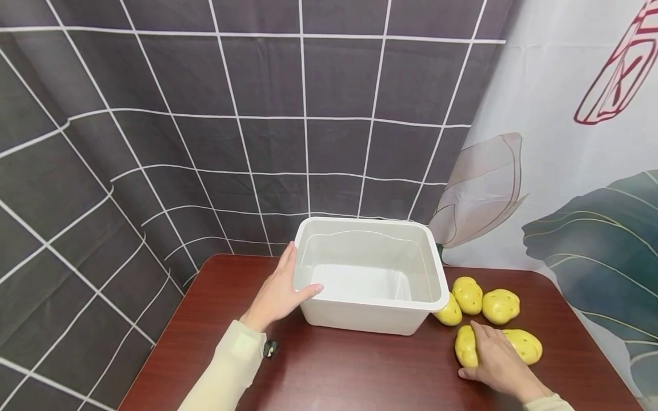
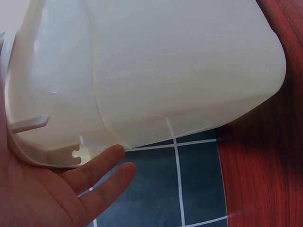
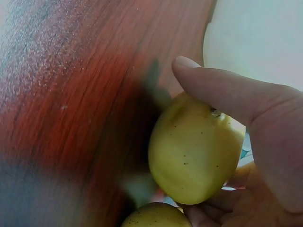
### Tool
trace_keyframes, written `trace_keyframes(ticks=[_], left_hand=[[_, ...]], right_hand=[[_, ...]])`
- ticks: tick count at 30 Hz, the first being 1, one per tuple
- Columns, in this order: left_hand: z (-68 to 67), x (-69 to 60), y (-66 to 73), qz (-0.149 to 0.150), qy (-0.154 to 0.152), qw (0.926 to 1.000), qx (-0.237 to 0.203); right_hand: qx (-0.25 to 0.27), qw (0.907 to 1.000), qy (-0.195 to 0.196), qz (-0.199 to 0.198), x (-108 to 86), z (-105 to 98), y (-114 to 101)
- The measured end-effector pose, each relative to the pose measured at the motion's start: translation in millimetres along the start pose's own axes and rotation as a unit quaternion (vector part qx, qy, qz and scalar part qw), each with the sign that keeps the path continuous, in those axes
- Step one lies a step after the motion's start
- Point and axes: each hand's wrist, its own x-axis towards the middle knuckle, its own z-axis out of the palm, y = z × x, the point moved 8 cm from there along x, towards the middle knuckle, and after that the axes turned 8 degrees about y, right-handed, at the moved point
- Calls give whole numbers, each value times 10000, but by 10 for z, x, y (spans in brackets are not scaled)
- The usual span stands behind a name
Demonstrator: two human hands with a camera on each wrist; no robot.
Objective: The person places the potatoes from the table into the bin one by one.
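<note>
A white plastic bin (image 1: pixel 367 317) stands on the table, with its open top facing up. My left hand (image 1: pixel 280 294) rests on the bin's left rim, the thumb over the edge. Two fingers (image 2: pixel 106 189) stretch out fairly straight along the outer wall in the left wrist view. To the right of the bin, my right hand (image 1: pixel 496 359) grips a yellow potato (image 1: pixel 465 346) between thumb and fingers; the right wrist view shows the same potato (image 3: pixel 194 151) close up. Another potato (image 1: pixel 524 346) lies just beyond that hand, partly covered by it.
Behind the right hand sit more potatoes: one (image 1: pixel 449 313) against the bin's right side, one (image 1: pixel 468 295) beside it and one (image 1: pixel 501 306) farther right. The reddish-brown table (image 1: pixel 329 377) ends at a dark gridded curtain (image 1: pixel 267 142) and a pale printed curtain (image 1: pixel 545 85).
</note>
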Motion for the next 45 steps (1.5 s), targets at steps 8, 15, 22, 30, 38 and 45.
trace_keyframes(ticks=[8, 15, 22, 30, 38, 45], left_hand=[[-7, 8, 3, 16, 33, 10000, 11], [-23, 6, 0, 22, 40, 10000, 10], [-27, 6, 6, 14, 64, 10000, 27], [-2, 7, 0, 7, 53, 10000, -69], [28, 11, -31, -51, -13, 10000, -37], [17, 4, -20, -21, 31, 10000, -54]], right_hand=[[171, 9997, 188, 30, -2, -17, -18], [336, 9992, 170, 108, 13, -11, 9], [379, 9989, 193, 198, 30, -26, -3], [438, 9981, 63, 418, 40, -62, 17], [529, 9973, 160, 493, 36, -150, 52], [567, 9969, 271, 474, 44, -206, 54]])
